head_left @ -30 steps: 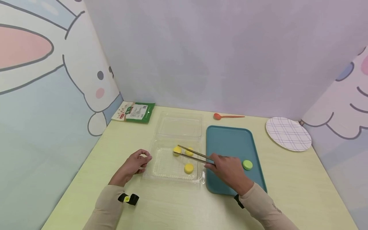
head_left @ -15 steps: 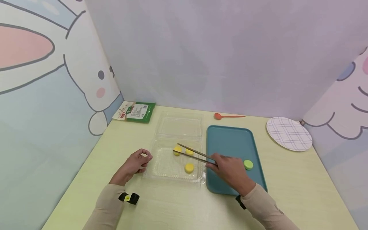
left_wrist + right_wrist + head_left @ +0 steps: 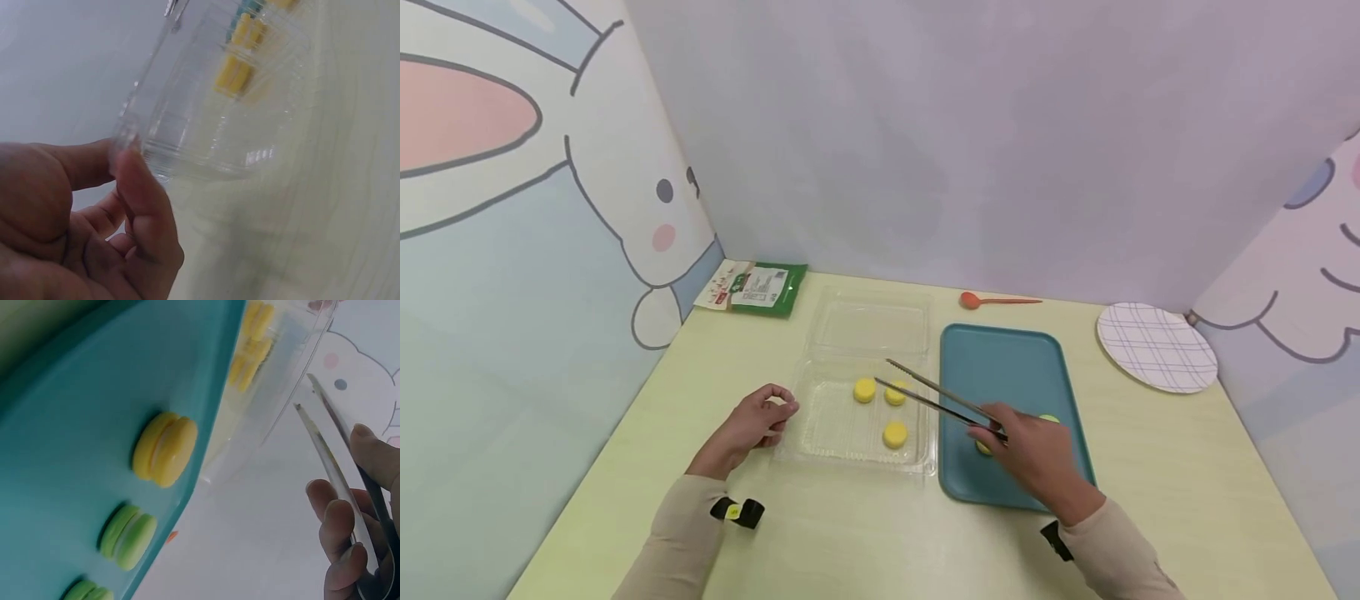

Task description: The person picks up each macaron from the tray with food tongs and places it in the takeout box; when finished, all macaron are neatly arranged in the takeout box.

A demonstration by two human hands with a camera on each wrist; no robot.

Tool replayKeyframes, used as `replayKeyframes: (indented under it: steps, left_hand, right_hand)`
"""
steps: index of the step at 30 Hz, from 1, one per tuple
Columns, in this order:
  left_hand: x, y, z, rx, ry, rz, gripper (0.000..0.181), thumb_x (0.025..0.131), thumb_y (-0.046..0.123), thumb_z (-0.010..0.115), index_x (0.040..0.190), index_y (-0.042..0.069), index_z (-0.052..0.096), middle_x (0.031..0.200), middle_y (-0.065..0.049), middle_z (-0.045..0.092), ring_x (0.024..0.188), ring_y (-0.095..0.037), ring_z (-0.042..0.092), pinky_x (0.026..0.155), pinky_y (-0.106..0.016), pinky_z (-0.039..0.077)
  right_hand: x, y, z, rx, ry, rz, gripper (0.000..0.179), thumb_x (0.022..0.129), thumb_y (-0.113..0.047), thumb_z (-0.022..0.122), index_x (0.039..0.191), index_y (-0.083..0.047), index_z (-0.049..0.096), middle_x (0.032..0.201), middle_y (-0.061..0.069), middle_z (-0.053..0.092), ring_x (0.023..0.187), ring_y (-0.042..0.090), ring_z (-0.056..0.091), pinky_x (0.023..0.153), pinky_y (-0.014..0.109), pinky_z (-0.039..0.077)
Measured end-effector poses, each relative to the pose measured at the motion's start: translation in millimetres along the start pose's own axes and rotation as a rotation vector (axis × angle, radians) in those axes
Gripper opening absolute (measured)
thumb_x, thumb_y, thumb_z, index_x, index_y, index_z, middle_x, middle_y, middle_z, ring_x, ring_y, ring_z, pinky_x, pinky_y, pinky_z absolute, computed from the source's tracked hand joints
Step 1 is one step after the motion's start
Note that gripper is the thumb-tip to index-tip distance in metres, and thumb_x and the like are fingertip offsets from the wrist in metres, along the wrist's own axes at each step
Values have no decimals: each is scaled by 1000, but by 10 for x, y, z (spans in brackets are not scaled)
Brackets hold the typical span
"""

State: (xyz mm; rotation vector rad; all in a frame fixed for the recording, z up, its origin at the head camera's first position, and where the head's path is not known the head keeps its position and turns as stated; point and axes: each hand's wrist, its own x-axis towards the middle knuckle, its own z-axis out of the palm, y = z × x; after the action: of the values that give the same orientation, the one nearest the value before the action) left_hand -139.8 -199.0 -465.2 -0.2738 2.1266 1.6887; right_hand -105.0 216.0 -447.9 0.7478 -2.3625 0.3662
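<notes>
My left hand [image 3: 752,423] pinches the left rim of a clear plastic clamshell box [image 3: 831,429], which lies with its lid folded back. Inside are three yellow macarons: one [image 3: 864,390] at the back middle, one [image 3: 895,435] near the front right, another behind the tong tips. My right hand [image 3: 1037,454] holds metal tongs [image 3: 327,459], their tips apart with nothing between them, above the box's right side. Beneath that hand is the teal tray [image 3: 1000,362]. The right wrist view shows a yellow macaron [image 3: 164,450] and green macarons [image 3: 128,537] on it, mostly hidden in the head view.
A green and white packet [image 3: 756,287] lies at the back left. Behind the tray is an orange-red spoon [image 3: 972,300]. A checked white plate [image 3: 1157,346] sits at the far right, by the wall. Printed walls [image 3: 955,167] enclose the table.
The tongs have come off the back-middle yellow macaron, which stays in the box. My right hand has moved right over the tray, now covering most of the green macaron. My left hand stays put.
</notes>
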Motion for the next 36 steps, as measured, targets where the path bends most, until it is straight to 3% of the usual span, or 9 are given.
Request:
replayKeyframes:
  steps: [8, 16, 21, 30, 36]
  left_hand:
    - [6, -21, 11, 4, 11, -13, 21, 103, 23, 61, 113, 6, 54, 75, -4, 49, 66, -16, 48, 61, -29, 47]
    - [11, -30, 12, -7, 4, -13, 21, 103, 23, 61, 113, 6, 53, 74, -4, 48, 65, -16, 46, 60, -29, 46]
    - [13, -35, 18, -5, -1, -7, 23, 103, 24, 61, 114, 6, 53, 74, -3, 47, 66, -17, 46, 60, -30, 46]
    - [8, -17, 15, -1, -1, -4, 23, 103, 24, 61, 115, 6, 52, 75, -4, 47, 66, -17, 46, 60, -30, 46]
    - [-14, 21, 11, 8, 9, -1, 22, 103, 23, 60, 114, 6, 53, 76, -4, 48, 67, -17, 47, 60, -29, 46]
  right_hand:
    - [-155, 76, -104, -4, -33, 50, 65, 98, -69, 39, 100, -11, 70, 69, -9, 63, 45, -2, 43, 39, 21, 31]
    - [-275, 172, -131, -9, 11, 45, 61, 100, -64, 42, 98, -9, 68, 71, -1, 68, 48, 6, 56, 39, 29, 40]
    - [-368, 252, -168, -43, 35, 44, 60, 101, -63, 42, 96, -9, 68, 70, -3, 67, 46, 4, 52, 37, 27, 37]
    - [-555, 350, -306, -82, 13, 137, 66, 97, -71, 40, 95, -11, 67, 68, -8, 63, 45, -4, 38, 36, 25, 30]
    - [-666, 369, -400, -88, -3, 193, 69, 96, -72, 39, 96, -10, 69, 70, -6, 66, 46, -1, 44, 37, 25, 31]
